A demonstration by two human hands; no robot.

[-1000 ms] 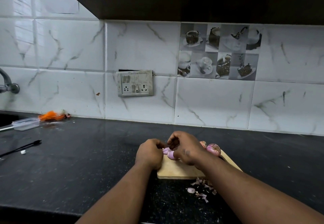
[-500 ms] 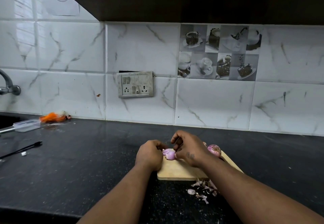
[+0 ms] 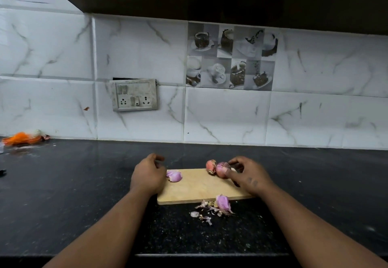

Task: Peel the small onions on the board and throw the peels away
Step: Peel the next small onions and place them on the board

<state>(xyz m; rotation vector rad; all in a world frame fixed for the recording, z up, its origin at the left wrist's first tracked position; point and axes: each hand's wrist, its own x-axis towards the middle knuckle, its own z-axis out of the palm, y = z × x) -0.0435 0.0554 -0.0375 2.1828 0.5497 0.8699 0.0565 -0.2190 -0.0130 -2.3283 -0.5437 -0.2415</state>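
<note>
The right hand [image 3: 249, 176] pinches an unpeeled onion [image 3: 222, 169] at the far side of the cutting board [image 3: 199, 188]. The left hand [image 3: 148, 176] has its fingers loosely curled and empty beside a peeled onion [image 3: 174, 176]. Next, I think, this skin must come off. The peels [image 3: 212, 208] lie on the desk [image 3: 84, 183].

Boards: 1, wooden board [image 3: 195, 188]. Onions w/ skin on: 2, i.e. orange-skinned onion [image 3: 211, 166] + purple-skinned onion [image 3: 221, 169]. Peeled onion [image 3: 174, 176]: 1. Big purple piece [image 3: 223, 201] at board's front edge: 1; peel or onion, can't tell. Small peel scraps [image 3: 206, 213] on worktop [image 3: 84, 183]: several, too small to count exactly. Hands: 2, i.e. left hand [image 3: 148, 176] + right hand [image 3: 249, 176]. Wall socket plate [image 3: 135, 95]: 1, w/ 2 sockets. Orange bundle [image 3: 22, 138]: 1.
</note>
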